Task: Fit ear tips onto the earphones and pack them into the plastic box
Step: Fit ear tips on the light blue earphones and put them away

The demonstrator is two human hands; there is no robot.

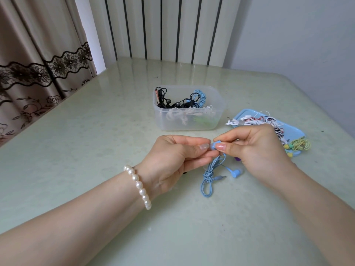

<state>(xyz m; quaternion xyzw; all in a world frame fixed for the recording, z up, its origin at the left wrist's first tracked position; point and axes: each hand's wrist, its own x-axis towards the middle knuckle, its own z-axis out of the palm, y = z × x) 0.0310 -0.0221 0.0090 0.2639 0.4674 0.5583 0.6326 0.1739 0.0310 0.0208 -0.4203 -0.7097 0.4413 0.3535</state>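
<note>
Left hand [172, 156]: raised above the table [96, 141] at frame centre, fingers curled, thumb and forefinger pinching at the tip of a blue earbud [213, 146]. Whether an ear tip sits between those fingers cannot be told. A pearl bracelet [138, 186] circles the left wrist.

Right hand [255, 148]: directly at 3 o'clock of the left, thumb and forefinger gripping the same blue earbud from the other side.

The blue cable [208, 175] hangs from the gripped earbud to the table at 6 o'clock of the hands, bundled and knotted, its jack plug [221, 177] lying beside the knot. The second blue earbud [235, 172] rests on the table under the right hand.

Clear plastic box [167, 120]: at 12 o'clock of the hands, apart from them, open-topped, holding black, white, blue and green wired earphones.

Blue tray [299, 134]: at 2 o'clock of the hands, partly hidden by the right hand, carrying tangled white and red-striped earphones [253, 120]; a yellow-green coiled set [300, 144] lies at its near end.
</note>
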